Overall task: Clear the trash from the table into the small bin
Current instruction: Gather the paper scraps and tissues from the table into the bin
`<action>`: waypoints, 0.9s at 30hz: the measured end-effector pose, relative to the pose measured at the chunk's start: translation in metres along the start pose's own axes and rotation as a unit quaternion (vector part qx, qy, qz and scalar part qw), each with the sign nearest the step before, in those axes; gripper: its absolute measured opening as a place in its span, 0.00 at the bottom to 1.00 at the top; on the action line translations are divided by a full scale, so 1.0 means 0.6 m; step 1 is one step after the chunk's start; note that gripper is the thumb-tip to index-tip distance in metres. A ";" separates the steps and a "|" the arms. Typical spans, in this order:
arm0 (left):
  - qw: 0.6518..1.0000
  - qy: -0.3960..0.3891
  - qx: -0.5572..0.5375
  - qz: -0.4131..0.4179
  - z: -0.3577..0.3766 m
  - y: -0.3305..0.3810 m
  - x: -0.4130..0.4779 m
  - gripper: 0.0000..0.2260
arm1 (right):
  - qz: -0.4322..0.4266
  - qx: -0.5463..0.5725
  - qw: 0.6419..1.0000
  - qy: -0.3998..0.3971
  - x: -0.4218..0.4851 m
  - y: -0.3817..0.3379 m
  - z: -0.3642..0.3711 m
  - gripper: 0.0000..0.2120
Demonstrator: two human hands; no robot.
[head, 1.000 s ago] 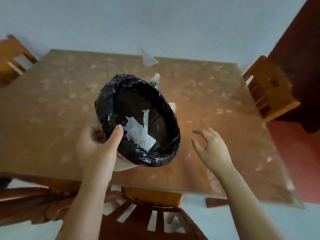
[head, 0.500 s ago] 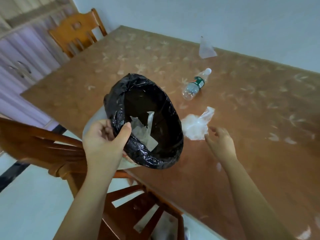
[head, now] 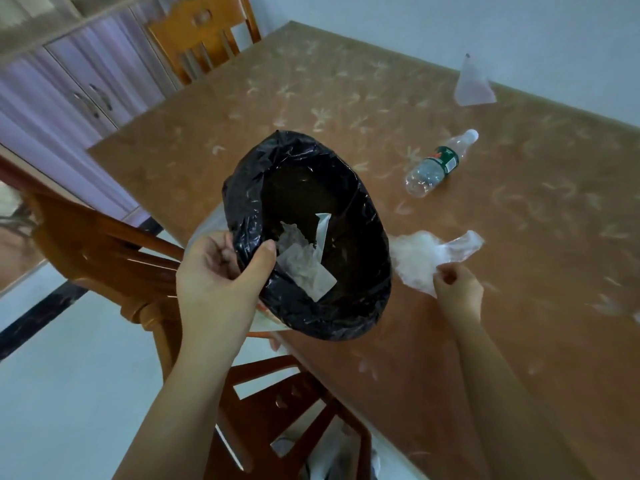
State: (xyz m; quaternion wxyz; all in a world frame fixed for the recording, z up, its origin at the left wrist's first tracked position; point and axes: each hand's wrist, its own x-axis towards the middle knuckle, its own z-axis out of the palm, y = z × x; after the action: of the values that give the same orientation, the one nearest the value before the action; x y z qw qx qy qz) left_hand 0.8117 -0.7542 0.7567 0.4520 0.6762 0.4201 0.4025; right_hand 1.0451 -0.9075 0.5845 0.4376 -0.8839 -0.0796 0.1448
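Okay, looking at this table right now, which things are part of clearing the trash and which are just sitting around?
Part of the job:
small bin with black liner, held by the left hand
crumpled clear plastic bag, pinched by the right hand
plastic bottle lying on its side
clear plastic cone at the far edge
paper scraps already in the bin

Just around:
table
wooden chairs
cabinet
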 end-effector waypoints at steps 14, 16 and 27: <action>0.998 0.026 -0.027 -0.041 -0.060 -0.014 -0.021 0.08 | -0.106 0.129 0.982 0.087 -0.110 -0.115 -0.055 0.06; 0.998 0.012 -0.042 -0.040 -0.068 -0.010 -0.020 0.09 | -0.113 0.151 0.976 0.111 -0.137 -0.131 -0.077 0.07; 0.988 -0.096 -0.120 -0.030 -0.130 0.006 -0.058 0.06 | -0.177 0.277 0.940 0.089 -0.334 -0.223 -0.137 0.13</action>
State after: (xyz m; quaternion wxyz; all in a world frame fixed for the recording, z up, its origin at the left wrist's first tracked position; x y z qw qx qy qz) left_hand 0.7294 -0.7664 0.7754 0.5799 0.6396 0.3437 0.3696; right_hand 0.8807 -0.9418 0.7759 0.6893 -0.7083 -0.1524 0.0019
